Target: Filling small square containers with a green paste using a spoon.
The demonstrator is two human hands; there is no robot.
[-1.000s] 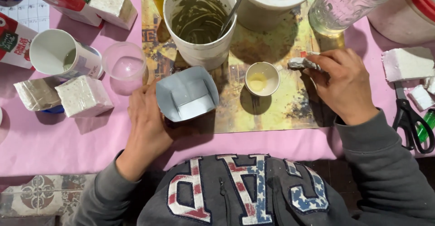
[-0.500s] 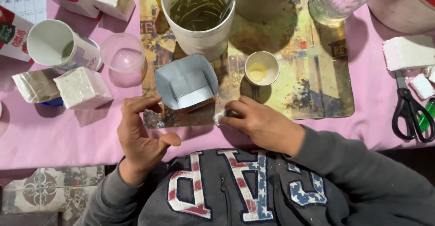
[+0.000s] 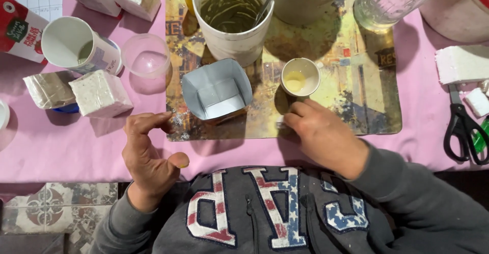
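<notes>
Cardboard of the cut-open carton (image 3: pixel 218 92) looks light and thin — easily crushed, so it is best gripped by two opposite walls near the base. It stands open-topped on the placemat (image 3: pixel 356 106), at 12 o'clock from the left hand (image 3: pixel 150 154), which hovers loosely curled and empty. The right hand (image 3: pixel 326 137) is pressed down on the mat at the carton's 4 o'clock; whether something small is pinched beneath cannot be told. A small cup (image 3: pixel 300 77) at 3 o'clock and a large tub (image 3: pixel 234 17) at 12 crowd it.
</notes>
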